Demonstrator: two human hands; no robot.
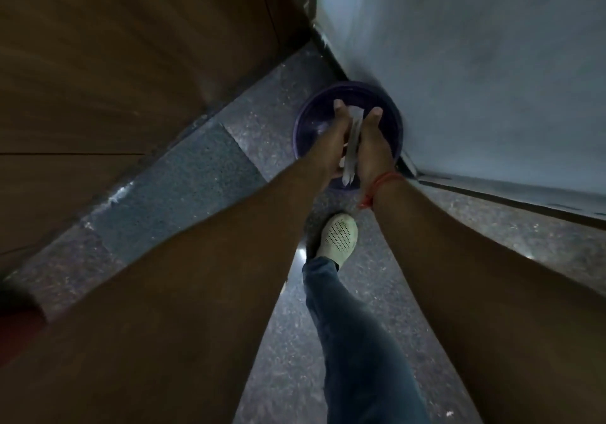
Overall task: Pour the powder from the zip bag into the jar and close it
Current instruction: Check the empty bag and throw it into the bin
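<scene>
Both hands, left hand (331,138) and right hand (373,141), are pressed flat against a thin zip bag (352,148); it is held edge-on, long axis vertical, directly above a purple bin (311,108). No jar is seen.

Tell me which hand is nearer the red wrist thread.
Right. The thread is tied around the right wrist, just behind the right hand. The left hand is across the clear bag pressed between both hands, over the purple bin.
</scene>
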